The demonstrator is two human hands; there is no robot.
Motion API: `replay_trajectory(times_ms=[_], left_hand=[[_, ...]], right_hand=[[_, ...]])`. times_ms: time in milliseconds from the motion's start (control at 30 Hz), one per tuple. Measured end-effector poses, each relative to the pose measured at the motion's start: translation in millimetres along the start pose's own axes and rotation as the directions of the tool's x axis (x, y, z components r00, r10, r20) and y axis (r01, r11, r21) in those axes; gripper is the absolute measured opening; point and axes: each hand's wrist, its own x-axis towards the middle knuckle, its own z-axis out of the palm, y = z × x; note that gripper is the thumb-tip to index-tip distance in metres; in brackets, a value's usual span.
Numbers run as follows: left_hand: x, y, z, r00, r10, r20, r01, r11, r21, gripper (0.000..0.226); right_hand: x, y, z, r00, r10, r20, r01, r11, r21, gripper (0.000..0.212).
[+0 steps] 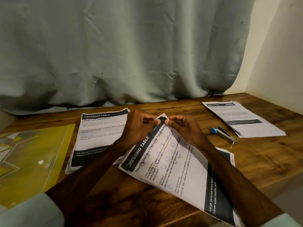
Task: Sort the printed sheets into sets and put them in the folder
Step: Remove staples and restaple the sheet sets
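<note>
A set of printed sheets headed "Pouring Skincare Lotion" (177, 167) lies tilted in the middle of the wooden table. My left hand (139, 126) and my right hand (185, 126) both pinch its far top corner, which is lifted off the table and slightly folded. A second set headed "Bottle Label Replacement" (98, 136) lies to the left, partly under my left forearm. A third stack of sheets (244, 118) rests at the back right. The yellow translucent folder (32, 158) lies flat at the left edge.
A blue and grey stapler (224, 134) lies between the middle sheets and the right stack. A grey-green curtain (123, 54) hangs along the table's back edge. A cream wall (282, 54) closes off the right side.
</note>
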Motion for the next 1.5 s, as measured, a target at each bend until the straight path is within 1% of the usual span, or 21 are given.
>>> replay_trajectory(times_ms=[67, 133, 233, 400, 533, 567, 600, 667, 733, 800, 900, 967, 1000, 1100, 1167, 1233, 1333, 1367, 1400, 1467, 1500], left_hand=[[0, -3, 0, 0.997, -0.077, 0.007, 0.078, 0.994, -0.079, 0.016], [-1, -8, 0, 0.986, -0.164, 0.038, 0.168, 0.975, -0.143, 0.017], [-2, -11, 0, 0.966, -0.238, 0.101, 0.253, 0.952, -0.175, 0.019], [-2, -10, -1, 0.962, -0.259, 0.086, 0.270, 0.950, -0.154, 0.013], [-3, -13, 1, 0.961, -0.262, 0.088, 0.272, 0.953, -0.134, 0.017], [-3, -14, 1, 0.961, -0.261, 0.086, 0.270, 0.954, -0.128, 0.018], [-3, -14, 1, 0.962, -0.260, 0.086, 0.269, 0.955, -0.123, 0.018], [-3, -14, 1, 0.961, -0.261, 0.091, 0.270, 0.955, -0.122, 0.019], [-2, -14, 2, 0.961, -0.258, 0.096, 0.268, 0.956, -0.121, 0.019], [-2, -15, 3, 0.963, -0.249, 0.100, 0.260, 0.959, -0.115, 0.020], [-2, -16, 4, 0.960, -0.258, 0.108, 0.270, 0.955, -0.125, 0.020], [-2, -18, 4, 0.958, -0.265, 0.110, 0.279, 0.950, -0.142, 0.020], [-3, -18, 4, 0.956, -0.270, 0.113, 0.285, 0.947, -0.151, 0.020], [-3, -20, 3, 0.956, -0.272, 0.114, 0.290, 0.938, -0.189, 0.018], [-3, -19, 3, 0.954, -0.275, 0.117, 0.293, 0.936, -0.195, 0.017], [-3, -19, 2, 0.950, -0.286, 0.123, 0.306, 0.930, -0.205, 0.018], [-3, -17, 2, 0.950, -0.282, 0.131, 0.305, 0.928, -0.213, 0.016], [-3, -17, 2, 0.951, -0.278, 0.134, 0.302, 0.929, -0.216, 0.016], [-3, -16, 2, 0.953, -0.272, 0.134, 0.296, 0.929, -0.222, 0.016], [-2, -15, 1, 0.958, -0.259, 0.122, 0.281, 0.933, -0.224, 0.016], [-2, -14, 2, 0.961, -0.250, 0.116, 0.270, 0.937, -0.219, 0.016]], right_hand=[[-1, 0, 0, 0.999, 0.025, 0.032, -0.025, 1.000, 0.004, 0.016], [0, -2, 1, 0.999, 0.045, 0.019, -0.043, 0.997, -0.067, 0.015], [2, -3, 2, 0.997, 0.075, -0.012, -0.076, 0.989, -0.127, 0.013], [2, -6, 1, 0.997, 0.076, -0.019, -0.078, 0.973, -0.218, 0.010], [-3, -7, -19, 0.984, 0.179, 0.015, -0.173, 0.969, -0.173, 0.011], [-5, -5, -33, 0.978, 0.202, -0.049, -0.208, 0.942, -0.263, 0.012], [-8, -2, -51, 0.967, 0.213, -0.139, -0.253, 0.861, -0.440, 0.011], [-13, 13, -92, 0.910, 0.276, -0.310, -0.415, 0.605, -0.680, 0.030], [-22, 28, -121, 0.835, 0.358, -0.417, -0.545, 0.439, -0.715, 0.049], [-30, 38, -128, 0.781, 0.430, -0.454, -0.600, 0.315, -0.735, 0.052], [-38, 47, -122, 0.764, 0.453, -0.459, -0.607, 0.262, -0.750, 0.039], [-34, 44, -120, 0.778, 0.451, -0.438, -0.593, 0.294, -0.750, 0.037], [-32, 40, -118, 0.788, 0.464, -0.406, -0.582, 0.342, -0.738, 0.037], [-28, 20, -108, 0.866, 0.433, -0.248, -0.486, 0.615, -0.621, 0.041], [-25, -1, -93, 0.887, 0.413, -0.208, -0.461, 0.819, -0.342, 0.040], [-17, -22, -79, 0.864, 0.484, -0.140, -0.495, 0.868, -0.051, 0.039], [-1, -44, -63, 0.849, 0.526, -0.046, -0.497, 0.825, 0.268, 0.040], [3, -48, -59, 0.865, 0.502, -0.018, -0.475, 0.830, 0.293, 0.038], [6, -48, -56, 0.888, 0.460, 0.011, -0.450, 0.862, 0.231, 0.036], [5, -48, -50, 0.921, 0.376, 0.097, -0.372, 0.926, -0.062, 0.032], [5, -48, -49, 0.921, 0.359, 0.150, -0.329, 0.925, -0.190, 0.031]])
